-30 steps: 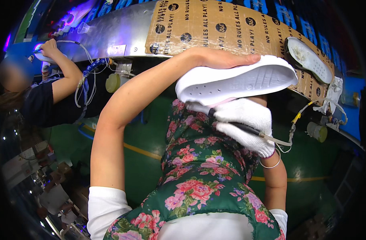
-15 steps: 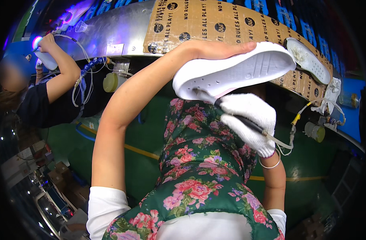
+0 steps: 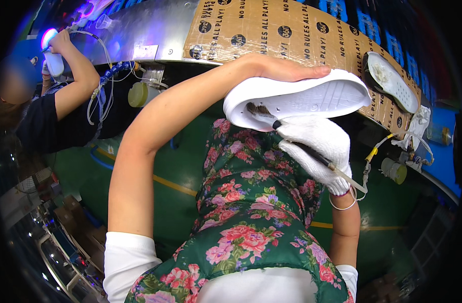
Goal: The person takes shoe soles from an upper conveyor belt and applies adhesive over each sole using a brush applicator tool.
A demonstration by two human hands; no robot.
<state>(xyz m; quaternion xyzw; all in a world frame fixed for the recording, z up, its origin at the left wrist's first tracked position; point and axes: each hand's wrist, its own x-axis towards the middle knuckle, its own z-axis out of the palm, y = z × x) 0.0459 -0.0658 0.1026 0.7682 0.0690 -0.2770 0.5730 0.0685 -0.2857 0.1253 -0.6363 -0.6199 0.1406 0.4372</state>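
Note:
My bare left hand (image 3: 286,71) holds a white shoe sole (image 3: 316,101) from its far side, the fingers lying along the outer wall. The sole is tilted so that its hollow inside, with small holes and ridges, faces me. In my right hand (image 3: 319,136), which wears a white knitted glove, is a brush (image 3: 269,119) with dark bristles and a dark handle. Its bristles touch the inside of the sole near the left end. A pale thin tube (image 3: 349,180) runs from the back end of the handle. My left palm is hidden behind the sole.
Brown printed cardboard (image 3: 271,35) covers the curved metal bench (image 3: 170,30). On its right lies a white perforated sole-shaped piece (image 3: 400,88) with a dark rim. Yellow-lidded containers (image 3: 138,95) hang at the bench edge. At far left a co-worker's hand (image 3: 61,40) holds a purple-lit white sole (image 3: 54,63).
The sole has shifted slightly down and its left end a little right. The bristles now spread against the inside near that left end. The co-worker's sole is tilted more upright.

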